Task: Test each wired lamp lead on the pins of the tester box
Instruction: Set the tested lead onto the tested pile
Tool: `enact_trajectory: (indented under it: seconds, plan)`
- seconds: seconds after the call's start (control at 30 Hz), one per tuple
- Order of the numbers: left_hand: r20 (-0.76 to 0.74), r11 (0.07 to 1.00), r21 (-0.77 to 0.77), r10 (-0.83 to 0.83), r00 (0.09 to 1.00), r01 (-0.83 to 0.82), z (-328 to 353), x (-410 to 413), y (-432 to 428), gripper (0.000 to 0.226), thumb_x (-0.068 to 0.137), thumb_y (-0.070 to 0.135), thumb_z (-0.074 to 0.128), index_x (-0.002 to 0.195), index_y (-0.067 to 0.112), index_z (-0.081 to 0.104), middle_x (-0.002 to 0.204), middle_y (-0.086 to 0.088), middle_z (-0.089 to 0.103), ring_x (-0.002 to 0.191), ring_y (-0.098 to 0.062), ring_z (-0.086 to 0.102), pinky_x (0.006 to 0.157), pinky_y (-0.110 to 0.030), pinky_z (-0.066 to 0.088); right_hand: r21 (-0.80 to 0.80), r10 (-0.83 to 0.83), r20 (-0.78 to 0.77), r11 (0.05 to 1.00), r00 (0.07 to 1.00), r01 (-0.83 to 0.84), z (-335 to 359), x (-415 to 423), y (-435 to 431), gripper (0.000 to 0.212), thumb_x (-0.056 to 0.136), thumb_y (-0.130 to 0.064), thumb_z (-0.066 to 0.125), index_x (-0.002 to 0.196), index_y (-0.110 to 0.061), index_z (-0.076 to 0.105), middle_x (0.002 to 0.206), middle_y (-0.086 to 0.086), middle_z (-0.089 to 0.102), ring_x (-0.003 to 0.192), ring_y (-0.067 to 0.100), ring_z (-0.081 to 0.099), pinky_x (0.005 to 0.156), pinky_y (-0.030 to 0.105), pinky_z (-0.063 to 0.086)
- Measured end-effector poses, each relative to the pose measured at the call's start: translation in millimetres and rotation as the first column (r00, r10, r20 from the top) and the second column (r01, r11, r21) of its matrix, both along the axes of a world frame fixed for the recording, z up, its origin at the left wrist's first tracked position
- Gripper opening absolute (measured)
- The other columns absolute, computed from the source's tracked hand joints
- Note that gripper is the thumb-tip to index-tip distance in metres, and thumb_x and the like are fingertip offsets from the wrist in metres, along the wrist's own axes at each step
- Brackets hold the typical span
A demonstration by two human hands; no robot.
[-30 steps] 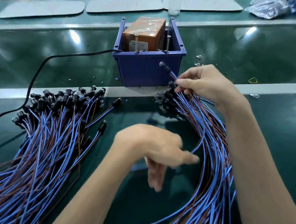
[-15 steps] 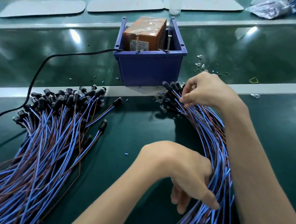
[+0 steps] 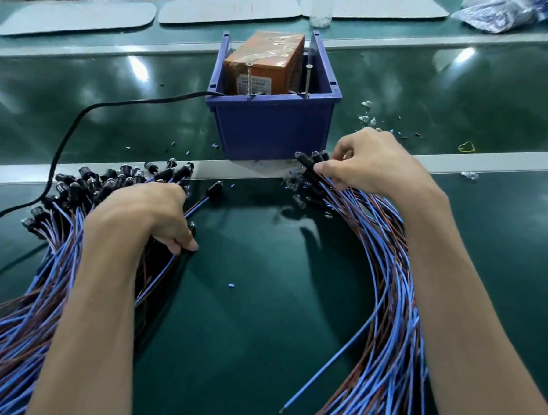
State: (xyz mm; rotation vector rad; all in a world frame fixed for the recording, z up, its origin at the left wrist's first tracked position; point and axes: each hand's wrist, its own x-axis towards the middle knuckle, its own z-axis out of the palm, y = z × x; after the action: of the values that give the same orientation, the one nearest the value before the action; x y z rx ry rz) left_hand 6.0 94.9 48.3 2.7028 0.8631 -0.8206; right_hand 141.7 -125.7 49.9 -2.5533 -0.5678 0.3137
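Observation:
The tester box is a blue bin (image 3: 275, 128) holding an orange block (image 3: 266, 63), with two upright metal pins (image 3: 249, 80) at its front rim. A large pile of blue and brown wired lamp leads (image 3: 33, 299) with black holders lies at the left. My left hand (image 3: 146, 217) rests on that pile's right edge, fingers curled round some of its leads. A second bundle of leads (image 3: 383, 265) curves along the right. My right hand (image 3: 368, 161) pinches the black lamp heads (image 3: 308, 164) at the top of that bundle, just below the bin.
A black power cable (image 3: 81, 122) runs from the bin off to the left. Small clear bulbs and bits (image 3: 367, 113) lie right of the bin, with a yellow rubber band (image 3: 466, 147) further right. Grey mats (image 3: 229, 9) and a plastic bag (image 3: 503, 11) sit at the back.
My left hand has moved from the lower part of the right bundle across to the left pile. My right hand stays at the lamp heads of the right bundle.

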Motion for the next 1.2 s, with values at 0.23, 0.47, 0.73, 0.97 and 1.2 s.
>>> enact_trajectory:
  seconds: [0.23,0.47,0.73,0.97,1.2]
  plan:
    - [0.641,0.978,-0.058,-0.116,0.759,0.199,6,12,-28,0.016,0.076,0.022,0.073,0.066,0.023,0.061,0.051,0.007,0.062,0.043,0.001,0.050,0.056,-0.020,0.043,0.196,0.413,-0.194,0.905,0.890,-0.377,-4,-17,18,0.018,0.077,-0.032,0.078,0.090,-0.021,0.071,0.073,-0.005,0.072,0.060,0.000,0.060,0.062,0.014,0.046]
    - [0.891,0.862,-0.403,0.291,0.349,0.308,15,23,-96,0.016,0.083,0.020,0.071,0.091,0.026,0.059,0.059,0.006,0.067,0.045,-0.004,0.057,0.050,-0.017,0.046,0.603,0.554,-0.345,0.750,0.758,-0.273,-11,-28,26,0.022,0.087,0.011,0.051,0.108,0.014,0.056,0.076,-0.001,0.065,0.068,0.000,0.065,0.061,0.016,0.052]
    - [0.238,0.257,-0.964,0.701,0.672,0.073,19,31,-124,0.051,0.096,0.053,0.031,0.083,0.014,0.061,0.078,-0.007,0.074,0.055,-0.014,0.065,0.043,-0.014,0.040,0.790,0.206,-0.204,0.612,0.957,0.037,4,-15,21,0.029,0.099,-0.026,0.052,0.081,-0.009,0.067,0.082,0.006,0.075,0.064,0.008,0.065,0.063,0.024,0.049]
    - [-0.188,-0.226,-0.948,0.966,0.178,0.225,13,34,-112,0.045,0.105,0.033,0.027,0.131,0.001,0.044,0.115,-0.009,0.065,0.091,-0.017,0.064,0.078,-0.026,0.051,0.903,0.147,-0.376,0.281,0.915,0.326,17,-9,16,0.042,0.105,-0.024,0.036,0.067,-0.011,0.049,0.054,0.002,0.063,0.058,0.018,0.065,0.064,0.025,0.054]
    - [-0.136,-0.131,-0.945,0.991,0.004,0.300,10,34,-109,0.023,0.106,0.025,0.030,0.109,0.016,0.051,0.082,0.007,0.071,0.075,-0.006,0.068,0.066,-0.020,0.050,0.892,0.079,-0.411,0.238,0.908,0.383,18,-3,6,0.041,0.102,-0.020,0.041,0.064,-0.010,0.054,0.055,-0.003,0.026,0.042,0.006,0.020,0.038,0.018,0.020]
